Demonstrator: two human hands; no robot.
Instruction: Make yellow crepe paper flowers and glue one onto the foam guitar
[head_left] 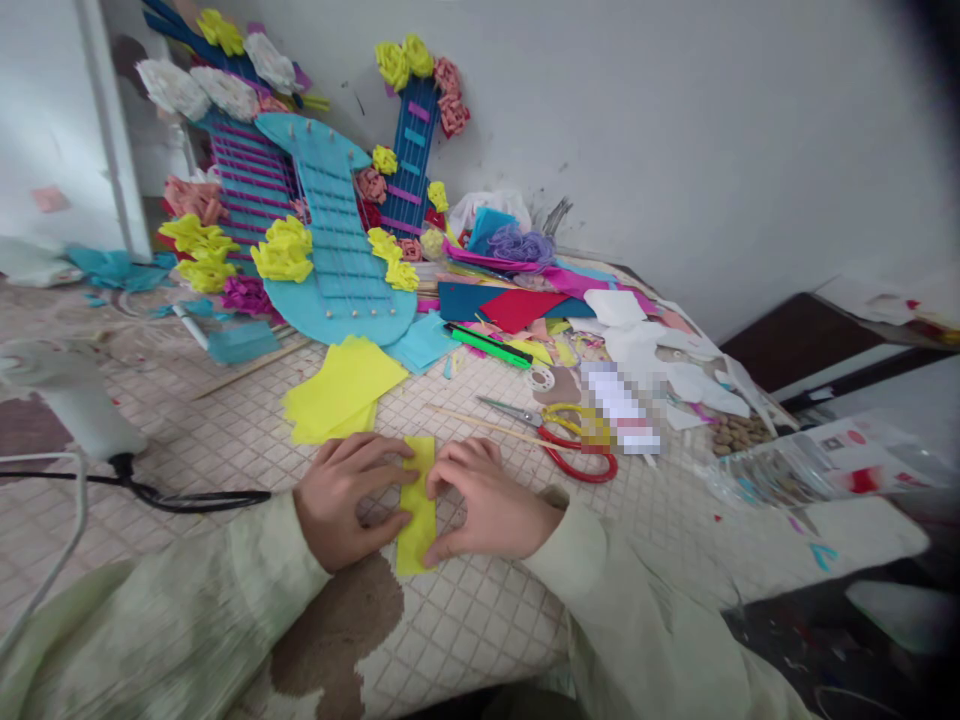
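Note:
A narrow strip of yellow paper (417,510) lies upright in my view on the quilted table cover, its surface looking folded. At its left edge, the thumb and fingers of my left hand (358,497) curl and hold it. My right hand (484,500) grips the opposite edge the same way, thumb near the lower corner. Just beyond my left hand is a stack of yellow paper sheets (341,388). Scissors (574,445) with red and yellow handles lie beyond my right hand, alongside a thin wooden stick (487,424).
A glue gun (82,400) with cords stands at left. Flower-decorated paper instruments, one light blue (330,240), lean at the back. A green cutter (491,345), coloured paper scraps and a clear plastic container (810,470) are spread to the right.

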